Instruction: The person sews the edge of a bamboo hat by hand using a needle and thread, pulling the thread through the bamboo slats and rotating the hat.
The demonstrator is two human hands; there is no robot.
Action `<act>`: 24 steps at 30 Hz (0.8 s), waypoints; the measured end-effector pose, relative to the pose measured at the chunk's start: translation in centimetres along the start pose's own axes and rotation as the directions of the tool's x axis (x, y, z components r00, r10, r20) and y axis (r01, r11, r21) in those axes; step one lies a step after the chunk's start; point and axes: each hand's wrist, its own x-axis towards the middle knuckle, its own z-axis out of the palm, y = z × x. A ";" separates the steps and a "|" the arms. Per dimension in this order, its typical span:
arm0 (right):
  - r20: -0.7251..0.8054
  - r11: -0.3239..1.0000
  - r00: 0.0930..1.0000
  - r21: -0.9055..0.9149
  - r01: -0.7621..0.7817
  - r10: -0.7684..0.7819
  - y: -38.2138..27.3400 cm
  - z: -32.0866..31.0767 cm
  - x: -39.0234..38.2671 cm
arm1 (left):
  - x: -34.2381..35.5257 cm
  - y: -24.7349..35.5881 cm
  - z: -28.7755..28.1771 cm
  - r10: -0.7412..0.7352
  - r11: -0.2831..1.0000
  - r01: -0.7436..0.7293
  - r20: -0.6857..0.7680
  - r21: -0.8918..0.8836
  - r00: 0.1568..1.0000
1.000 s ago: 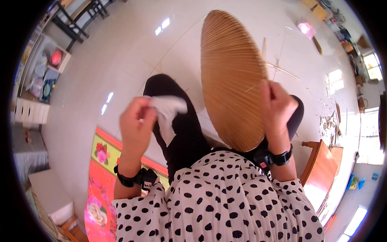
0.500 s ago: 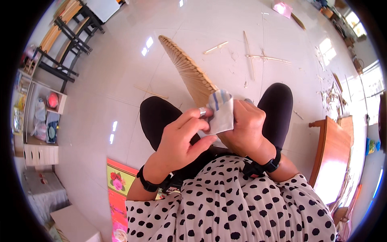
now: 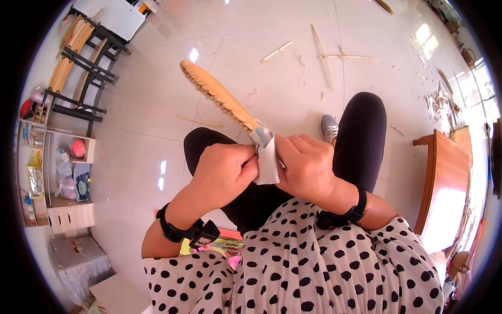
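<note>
A tan, flat woven piece [image 3: 217, 94] with a ribbed, scalloped edge rises away from me, tilted up to the left and seen nearly edge-on. Around its near end lies a whitish cloth strip [image 3: 267, 157] with blue stripes. My left hand [image 3: 222, 170] is closed at the strip's left side, pinching it between thumb and curled fingers. On the other side my right hand [image 3: 306, 162] is closed against the strip and the piece's near end. The fingertips of both hands are partly hidden.
Thin sticks [image 3: 348, 57] and shavings lie on the tiled floor ahead. A wooden cabinet [image 3: 442, 183] stands at right, a shelf unit [image 3: 70, 214] and a wooden bench [image 3: 78, 39] at left. My knees [image 3: 363, 136] frame the work, and a colourful mat [image 3: 230, 234] shows below.
The woven piece has turned, showing its edge more than its ribbed face. My left fingers, loosely spread at the cloth before, are now curled tight on it. The view has shifted slightly.
</note>
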 end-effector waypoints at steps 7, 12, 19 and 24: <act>-0.106 0.993 0.993 0.094 0.068 -0.058 0.2 1.7 -1.0 | -0.1 -4.4 -0.1 0.226 0.973 -0.228 0.075 0.021 0.971; -0.170 0.988 0.985 0.156 0.023 0.004 -0.6 4.2 -1.3 | 0.0 -4.5 -0.1 0.098 0.995 -0.100 0.095 0.010 0.991; -0.174 0.981 0.984 0.194 -0.002 0.037 -0.7 7.7 0.7 | 0.5 -7.1 -4.2 0.002 0.938 -0.098 0.274 0.334 0.962; -0.151 0.973 0.988 0.231 0.018 0.018 0.4 6.6 0.8 | 2.0 -4.9 -3.3 -0.042 0.928 -0.031 0.186 0.372 0.982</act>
